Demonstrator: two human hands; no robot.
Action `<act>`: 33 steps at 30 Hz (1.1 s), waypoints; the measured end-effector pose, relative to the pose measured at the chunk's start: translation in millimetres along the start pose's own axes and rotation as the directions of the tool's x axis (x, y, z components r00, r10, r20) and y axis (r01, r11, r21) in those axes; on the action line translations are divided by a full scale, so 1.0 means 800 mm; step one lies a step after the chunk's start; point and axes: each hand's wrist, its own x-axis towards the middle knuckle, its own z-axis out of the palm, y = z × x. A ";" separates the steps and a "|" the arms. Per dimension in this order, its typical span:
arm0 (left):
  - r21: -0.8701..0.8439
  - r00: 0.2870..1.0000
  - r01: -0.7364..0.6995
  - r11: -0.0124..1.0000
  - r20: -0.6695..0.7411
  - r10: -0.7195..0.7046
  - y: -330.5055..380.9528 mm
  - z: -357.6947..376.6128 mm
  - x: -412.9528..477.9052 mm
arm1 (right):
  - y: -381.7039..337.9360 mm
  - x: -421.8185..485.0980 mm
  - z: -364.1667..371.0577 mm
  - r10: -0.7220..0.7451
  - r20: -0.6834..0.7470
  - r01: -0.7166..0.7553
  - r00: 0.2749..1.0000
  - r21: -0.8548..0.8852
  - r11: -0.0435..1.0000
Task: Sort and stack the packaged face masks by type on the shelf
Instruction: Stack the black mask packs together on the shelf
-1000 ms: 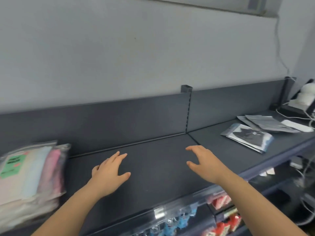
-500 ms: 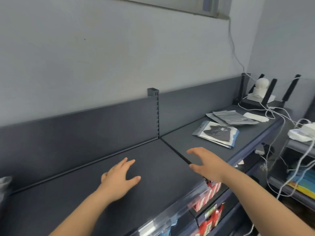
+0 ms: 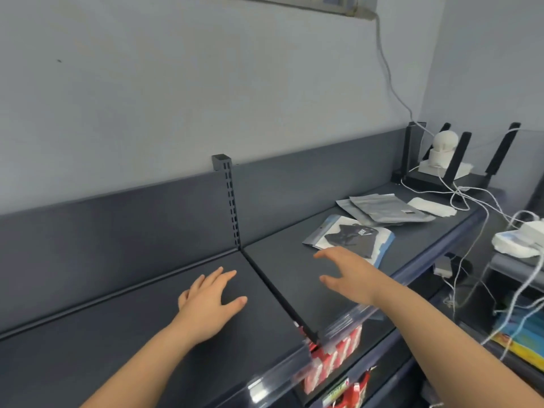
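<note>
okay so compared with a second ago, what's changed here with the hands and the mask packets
The view swung right: the pastel mask stack at the left left the picture. The right hand has crossed onto the right shelf section and neared the black mask packet, fingers spread, not touching. The left hand stayed open over the shelf. The silver packets lie unmoved.

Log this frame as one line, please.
left hand: empty, over shelf | right hand: open, reaching toward black mask pack | grey packs: untouched

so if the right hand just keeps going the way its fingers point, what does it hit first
Probably the black mask packet: the open right hand points at it, with only bare shelf between. Depth is hard to judge.
</note>
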 end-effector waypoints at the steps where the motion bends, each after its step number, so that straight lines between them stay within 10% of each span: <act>1: 0.003 1.000 0.011 1.000 -0.007 -0.011 0.014 0.007 0.007 | 0.018 0.004 -0.006 0.000 0.010 0.000 1.000 0.002 1.000; 26: 0.009 0.993 0.117 0.993 0.006 -0.117 0.166 0.104 0.075 | 0.183 0.079 -0.022 0.078 0.201 -0.033 0.976 -0.220 0.975; 33: -0.041 0.991 0.122 0.992 0.052 -0.120 0.197 0.126 0.082 | 0.235 0.110 -0.065 0.113 -0.235 -0.117 0.965 -0.002 0.993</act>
